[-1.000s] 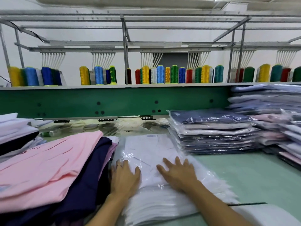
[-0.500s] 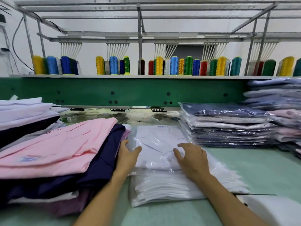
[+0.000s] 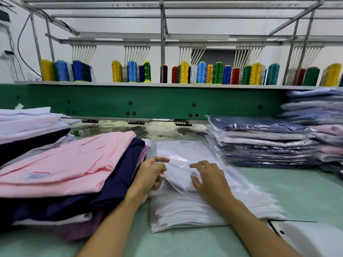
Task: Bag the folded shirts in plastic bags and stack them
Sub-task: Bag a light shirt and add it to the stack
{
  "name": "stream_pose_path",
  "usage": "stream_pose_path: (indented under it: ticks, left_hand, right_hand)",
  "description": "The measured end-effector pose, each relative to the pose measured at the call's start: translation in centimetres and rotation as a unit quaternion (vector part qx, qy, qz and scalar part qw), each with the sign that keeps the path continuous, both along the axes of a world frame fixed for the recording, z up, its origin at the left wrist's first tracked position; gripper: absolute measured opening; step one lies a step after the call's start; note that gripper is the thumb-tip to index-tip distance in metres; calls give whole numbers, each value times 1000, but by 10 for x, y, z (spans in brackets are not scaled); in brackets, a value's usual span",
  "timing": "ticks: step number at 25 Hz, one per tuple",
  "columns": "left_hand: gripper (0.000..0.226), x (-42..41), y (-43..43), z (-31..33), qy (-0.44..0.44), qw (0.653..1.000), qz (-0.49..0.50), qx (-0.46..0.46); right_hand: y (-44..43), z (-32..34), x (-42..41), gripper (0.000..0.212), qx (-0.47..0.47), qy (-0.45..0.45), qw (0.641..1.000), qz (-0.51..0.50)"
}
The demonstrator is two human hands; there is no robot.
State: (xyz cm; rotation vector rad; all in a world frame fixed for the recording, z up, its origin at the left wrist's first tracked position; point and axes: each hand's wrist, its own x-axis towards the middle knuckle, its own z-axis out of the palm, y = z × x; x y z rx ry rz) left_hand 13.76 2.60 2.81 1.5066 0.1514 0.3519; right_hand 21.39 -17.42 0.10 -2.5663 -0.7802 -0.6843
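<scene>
Head view: we stop smoothing; left hand point(image 3: 152, 175) now pinches the plastic bag point(image 3: 168, 179) mouth, right hand point(image 3: 210, 178), fingers spread, seats the white shirt point(image 3: 187, 149)

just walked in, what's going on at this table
A person is bagging a folded white shirt in a clear plastic bag, on a pile of empty clear bags. The left hand pinches the bag's edge; the right hand rests on the shirt. A stack of unbagged folded shirts, pink on top, lies at left; a stack of bagged shirts at right.

White shirt point(image 3: 185, 164) half inside plastic bag point(image 3: 239, 184)
</scene>
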Motion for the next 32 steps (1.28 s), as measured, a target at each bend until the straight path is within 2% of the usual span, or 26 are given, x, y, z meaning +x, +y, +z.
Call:
stream_pose_path:
  ticks: [3, 5, 10, 13, 17, 24, 32]
  left_hand:
    - [25, 0, -4, 1, -21, 998, -14, -60]
    - [25, -1, -7, 2, -31, 995, -23, -88]
    - [30, -2, -6, 4, -41, 990, -21, -135]
    - [32, 1, -8, 1, -39, 990, -20, -132]
    - [28, 3, -9, -2, -38, 987, -19, -153]
    - [13, 12, -2, -4, -62, 954, -5, -294]
    - [20, 14, -2, -2, -86, 939, 51, -329]
  right_hand:
    - [22, 10, -23, 26, 67, -119, 978, 155]
    - [38, 10, -34, 24, 62, -180, 961, 199]
    - [49, 7, -32, 24, 96, -253, 946, 180]
    - [49, 7, -30, 14, 113, -265, 942, 171]
    - [49, 8, -32, 5, 112, -234, 953, 156]
    - [20, 5, -22, 15, 141, -70, 979, 130]
    - [-29, 10, 3, 6, 138, -16, 988, 73]
